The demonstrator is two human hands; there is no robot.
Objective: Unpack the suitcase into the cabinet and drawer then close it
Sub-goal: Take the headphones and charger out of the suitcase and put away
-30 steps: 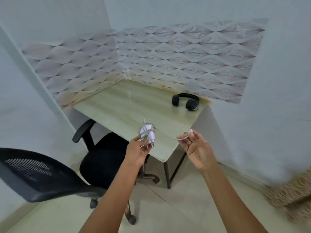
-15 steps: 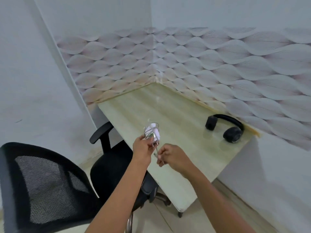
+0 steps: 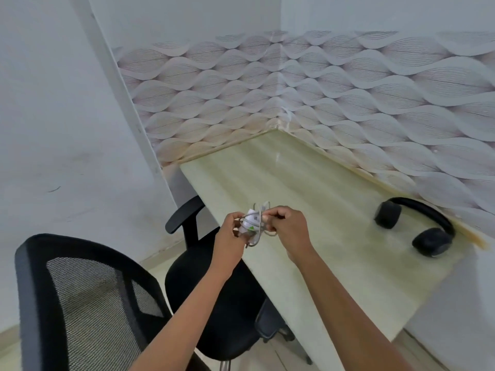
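At the centre of the frame, a person's left hand (image 3: 229,236) grips a white charger (image 3: 249,223). The right hand (image 3: 289,231) pinches the grey cable (image 3: 257,238) looped round it. The hands are close together above the edge of a pale wooden counter (image 3: 308,188). Black headphones (image 3: 417,228) lie on the counter at right. A black chair (image 3: 214,295) sits below the hands, and a mesh-backed chair (image 3: 80,303) is at lower left. Wavy-patterned wallpaper (image 3: 348,89) lines the walls behind.

Pale wood-grain desk (image 3: 308,183) in the wall corner, 1 pair of black headphones (image 3: 431,241) near its right edge.
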